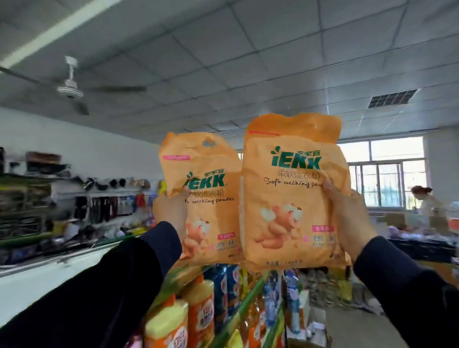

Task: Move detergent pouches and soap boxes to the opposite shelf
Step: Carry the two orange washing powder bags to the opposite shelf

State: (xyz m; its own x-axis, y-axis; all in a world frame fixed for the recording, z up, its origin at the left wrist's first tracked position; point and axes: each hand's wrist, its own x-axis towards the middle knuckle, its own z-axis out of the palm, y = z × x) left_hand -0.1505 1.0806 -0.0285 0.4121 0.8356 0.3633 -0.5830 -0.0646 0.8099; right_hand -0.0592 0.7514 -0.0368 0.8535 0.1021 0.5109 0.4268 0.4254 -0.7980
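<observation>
While both arms are raised, two orange detergent pouches are held up side by side in the air, upright, with their printed fronts toward the camera. The left pouch is gripped at its left edge by the left hand; the thumb lies on the front and the other fingers are hidden behind the pouch. The right pouch is gripped at its right edge by the right hand, with the thumb pressed on the front in the same way. The right pouch overlaps the near edge of the left one a little. Below the hands stands a green shelf full of orange bottles and blue packs. Above and to the left of the fingers, a ceiling fan hangs. Far to the right, beside a window, a person stands, blurred.
</observation>
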